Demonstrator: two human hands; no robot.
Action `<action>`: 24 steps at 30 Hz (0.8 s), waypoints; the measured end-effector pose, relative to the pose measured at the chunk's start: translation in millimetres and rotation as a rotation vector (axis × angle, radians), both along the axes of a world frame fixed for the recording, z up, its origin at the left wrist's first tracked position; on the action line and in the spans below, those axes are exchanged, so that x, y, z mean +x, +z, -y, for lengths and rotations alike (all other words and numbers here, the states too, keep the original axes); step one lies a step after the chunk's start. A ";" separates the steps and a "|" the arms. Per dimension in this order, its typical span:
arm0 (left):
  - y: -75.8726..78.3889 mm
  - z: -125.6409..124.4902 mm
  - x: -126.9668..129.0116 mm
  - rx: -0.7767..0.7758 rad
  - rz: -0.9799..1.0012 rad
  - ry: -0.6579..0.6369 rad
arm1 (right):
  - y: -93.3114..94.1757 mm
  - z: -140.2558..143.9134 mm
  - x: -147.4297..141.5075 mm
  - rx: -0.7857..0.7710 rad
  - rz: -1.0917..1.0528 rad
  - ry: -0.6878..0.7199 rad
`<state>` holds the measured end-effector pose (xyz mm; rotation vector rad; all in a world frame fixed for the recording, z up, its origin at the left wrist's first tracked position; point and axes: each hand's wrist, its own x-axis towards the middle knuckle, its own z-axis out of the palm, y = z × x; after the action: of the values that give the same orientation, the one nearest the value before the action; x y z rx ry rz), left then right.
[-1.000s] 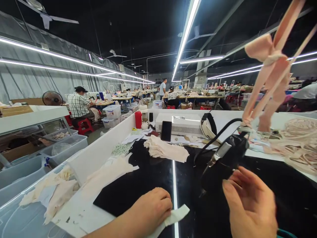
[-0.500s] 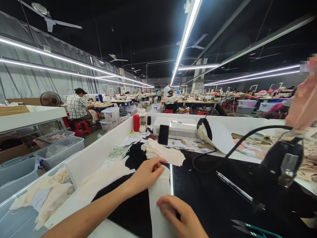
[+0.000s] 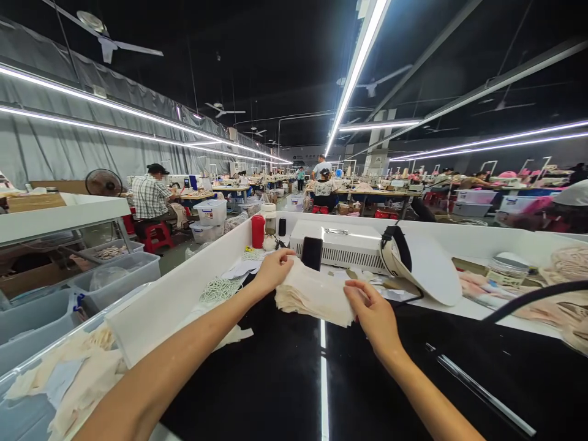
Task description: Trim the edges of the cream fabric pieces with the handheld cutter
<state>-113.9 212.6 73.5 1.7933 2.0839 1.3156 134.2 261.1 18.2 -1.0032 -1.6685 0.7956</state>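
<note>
A stack of cream fabric pieces (image 3: 316, 294) lies across the far part of the black table, its layered near edge uneven. My left hand (image 3: 274, 268) pinches the stack's left end, fingertips on the upper corner. At the right end, my right hand (image 3: 374, 309) has its thumb and fingers closed on the fabric edge. How many layers each hand grips is hidden. Just behind the stack a black phone (image 3: 312, 252) leans against a white vented box (image 3: 342, 242).
A clear ruler-like bar (image 3: 487, 395) lies at the right, below a black cable (image 3: 537, 300). A white visor (image 3: 427, 269) rests by the back wall. Pale cord (image 3: 219, 289), a red container (image 3: 258, 231) and fabric scraps (image 3: 87, 373) are at the left. Co-workers sit beyond.
Both hands have moved forward onto the fabric stack. The long white strip that lay under them is gone from the near table. The view has shifted; the scissors and the hand-held black tool are out of view.
</note>
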 end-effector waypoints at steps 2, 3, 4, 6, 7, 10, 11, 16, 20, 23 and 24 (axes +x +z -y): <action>-4.6 -11.1 -3.0 -0.045 -0.013 0.002 | -2.9 -12.9 -5.7 0.010 0.013 -0.036; -7.6 -15.9 -4.5 -0.071 -0.018 0.001 | -5.4 -19.3 -8.4 0.015 0.026 -0.047; -11.1 -20.3 -6.0 -0.090 -0.023 0.005 | -8.3 -26.0 -11.0 0.020 0.042 -0.052; -19.2 -28.0 -9.1 -0.122 -0.028 0.014 | -14.8 -39.5 -15.8 0.030 0.084 -0.050; -23.7 -31.1 -10.5 -0.137 -0.028 0.017 | -18.3 -46.2 -17.9 0.035 0.108 -0.047; -37.5 -36.3 -13.4 -0.183 -0.027 0.004 | -29.0 -63.4 -22.4 0.060 0.197 -0.024; -41.5 -36.4 -13.8 -0.197 -0.025 -0.006 | -32.5 -67.3 -23.1 0.075 0.231 -0.011; -48.1 -24.4 -19.6 -0.250 -0.026 -0.032 | -43.7 -68.1 -19.1 0.176 0.351 0.056; -34.6 7.4 -43.9 -0.331 -0.047 -0.008 | -43.7 -51.8 -11.1 0.205 0.321 0.090; -22.1 49.8 -70.0 -0.437 -0.097 0.027 | -43.5 -35.1 -6.5 0.175 0.273 0.127; -19.3 66.3 -77.5 -0.471 -0.119 0.043 | -43.9 -29.1 -5.6 0.159 0.260 0.137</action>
<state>-191.5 146.3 54.2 1.6542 2.2577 0.6550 128.6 290.3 -25.7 -0.9181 -2.0078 0.6289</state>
